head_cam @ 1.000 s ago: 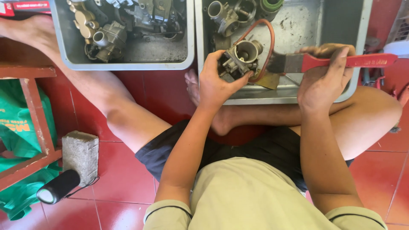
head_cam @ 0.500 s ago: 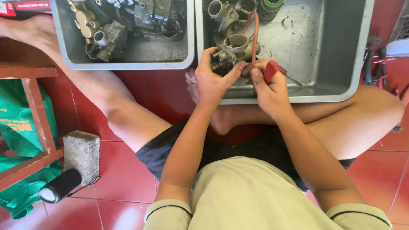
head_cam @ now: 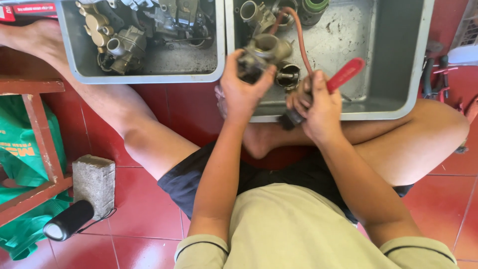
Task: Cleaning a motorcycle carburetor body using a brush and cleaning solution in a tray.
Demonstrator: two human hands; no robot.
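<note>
My left hand [head_cam: 242, 92] grips a grey metal carburetor [head_cam: 262, 54] with a reddish hose [head_cam: 298, 37] curving off it, held over the front edge of the right grey tray [head_cam: 393, 107]. My right hand [head_cam: 317, 105] is closed around a brush with a red handle [head_cam: 344, 74]; its dark bristle end [head_cam: 290, 119] points down and left, under the carburetor. A small round metal part [head_cam: 288, 75] sits between the two hands.
A left grey tray [head_cam: 149, 77] holds several more carburetors and metal parts. A grey stone block [head_cam: 93, 182] and a black cylinder [head_cam: 68, 220] lie on the red tile floor by a red wooden frame [head_cam: 37, 124] and a green bag [head_cam: 20, 149].
My right hand has turned the brush from lying level out to the right to pointing down-left close to the carburetor. My left hand has tilted the carburetor.
</note>
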